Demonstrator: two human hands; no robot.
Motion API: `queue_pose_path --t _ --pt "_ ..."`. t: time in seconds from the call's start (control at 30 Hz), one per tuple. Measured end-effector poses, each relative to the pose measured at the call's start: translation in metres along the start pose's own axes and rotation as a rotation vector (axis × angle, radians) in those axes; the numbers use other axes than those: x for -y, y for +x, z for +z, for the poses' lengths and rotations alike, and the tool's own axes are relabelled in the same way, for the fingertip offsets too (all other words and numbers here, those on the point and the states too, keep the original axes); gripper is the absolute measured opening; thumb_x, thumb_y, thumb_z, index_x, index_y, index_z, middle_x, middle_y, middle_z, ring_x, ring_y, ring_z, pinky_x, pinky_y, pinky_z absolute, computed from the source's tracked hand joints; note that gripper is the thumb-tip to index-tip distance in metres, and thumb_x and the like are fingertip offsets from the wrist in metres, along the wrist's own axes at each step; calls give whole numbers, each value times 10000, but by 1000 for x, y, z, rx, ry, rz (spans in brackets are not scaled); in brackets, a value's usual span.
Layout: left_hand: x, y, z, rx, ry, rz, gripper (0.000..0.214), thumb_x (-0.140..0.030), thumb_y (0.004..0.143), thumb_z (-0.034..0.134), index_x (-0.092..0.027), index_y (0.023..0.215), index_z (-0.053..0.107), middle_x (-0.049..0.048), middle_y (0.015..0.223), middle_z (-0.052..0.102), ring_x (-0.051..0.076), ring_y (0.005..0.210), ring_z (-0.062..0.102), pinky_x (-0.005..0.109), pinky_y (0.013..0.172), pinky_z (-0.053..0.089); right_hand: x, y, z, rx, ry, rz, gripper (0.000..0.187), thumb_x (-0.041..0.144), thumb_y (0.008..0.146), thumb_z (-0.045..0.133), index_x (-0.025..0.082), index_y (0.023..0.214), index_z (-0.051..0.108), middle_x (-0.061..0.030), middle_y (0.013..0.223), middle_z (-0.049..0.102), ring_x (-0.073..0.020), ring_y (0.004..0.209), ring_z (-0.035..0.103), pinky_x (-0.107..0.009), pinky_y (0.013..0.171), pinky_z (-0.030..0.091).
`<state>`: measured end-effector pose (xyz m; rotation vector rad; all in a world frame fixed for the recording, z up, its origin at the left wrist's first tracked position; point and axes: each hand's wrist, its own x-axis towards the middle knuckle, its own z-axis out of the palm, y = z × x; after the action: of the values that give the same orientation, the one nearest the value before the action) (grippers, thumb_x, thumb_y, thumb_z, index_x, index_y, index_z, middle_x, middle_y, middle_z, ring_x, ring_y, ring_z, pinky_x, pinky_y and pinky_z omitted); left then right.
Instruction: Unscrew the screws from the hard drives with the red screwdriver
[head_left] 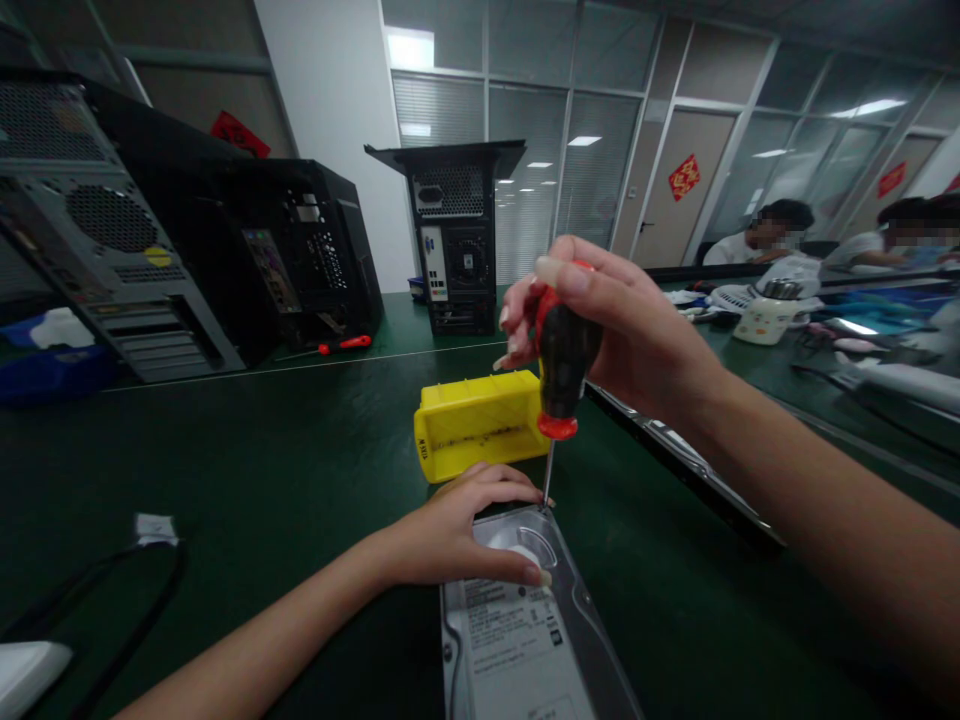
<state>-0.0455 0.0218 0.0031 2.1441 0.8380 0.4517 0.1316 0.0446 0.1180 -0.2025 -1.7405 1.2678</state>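
A silver hard drive [525, 630] lies flat on the green table [285, 470] in front of me. My left hand [457, 525] rests on its far end, fingers spread flat and thumb along the top, holding it down. My right hand [600, 320] is wrapped round the red and black handle of a screwdriver [561, 370] held upright. Its thin shaft comes down to the drive's far right corner, right beside my left fingertips.
A yellow plastic bin [476, 425] sits just behind the drive. Several open computer cases [457, 235] stand at the back and left, with a red-handled screwdriver [341, 345] lying near them. A flat panel [675, 450] lies on the right. Black cable [127, 590] lies at the lower left. Two people sit far right.
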Motion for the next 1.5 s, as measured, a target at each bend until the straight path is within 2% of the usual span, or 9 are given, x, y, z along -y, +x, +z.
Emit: queue_pose_path --t 0.23,0.4,0.67,0.87,0.93,1.03,1.13,1.33,1.5 --pt "-1 1 0 -5 8 4 573 -440 684 765 -271 1200 581 41 1237 518 236 1163 470 373 1042 334 -2 -1 4 12 20 -10 115 259 895 498 190 808 468 40 665 560 -68 548 546 -172 522 471" --pt "-2 0 -1 -3 2 -8 574 -429 679 771 -255 1194 588 42 1224 525 237 1155 476 365 1034 343 -1 -2 3 2 -1 -21 93 265 888 510 204 824 537 41 691 518 -75 614 515 -179 565 466" --pt "-1 -1 -1 5 8 -2 578 -459 684 760 -274 1201 577 29 1241 515 230 1170 464 365 1043 337 0 0 -3 47 10 22 162 319 892 497 200 781 493 32 699 533 -85 587 528 -197 553 460" --pt "-1 -1 -1 5 13 -3 585 -456 687 759 -264 1207 573 33 1241 511 229 1165 468 357 1039 339 7 -4 -3 106 44 68 272 416 884 415 178 815 528 -18 754 540 -134 649 542 -270 618 470" --pt "-1 -1 -1 4 12 -1 583 -458 685 760 -267 1204 576 31 1239 513 230 1167 466 359 1041 336 6 -4 -3 127 48 82 251 394 888 419 173 899 539 -18 796 550 -132 695 553 -270 660 477" --pt "-2 -1 0 2 0 -10 579 -445 682 766 -264 1200 580 32 1231 519 230 1162 470 357 1037 339 3 -4 -5 159 51 97 269 311 945 303 166 1010 520 -9 828 552 -111 720 561 -254 695 478" --pt "-1 -1 0 0 -5 -4 578 -437 678 771 -258 1195 584 33 1225 524 227 1157 475 352 1036 340 1 -3 -7 208 86 81 286 248 963 243 148 1001 509 -13 836 532 -110 733 561 -258 709 490" --pt "3 -1 0 -1 14 10 586 -467 680 761 -271 1200 574 27 1244 513 227 1169 464 358 1042 336 7 -2 -8 237 69 68 229 270 957 326 118 947 497 -37 867 509 -129 779 577 -267 753 509" --pt "3 -1 -1 2 10 12 580 -460 687 759 -262 1199 574 29 1230 520 228 1160 469 356 1034 341 7 -2 -9 203 48 66 119 262 916 448 145 896 466 -28 882 547 -123 772 605 -253 737 522"
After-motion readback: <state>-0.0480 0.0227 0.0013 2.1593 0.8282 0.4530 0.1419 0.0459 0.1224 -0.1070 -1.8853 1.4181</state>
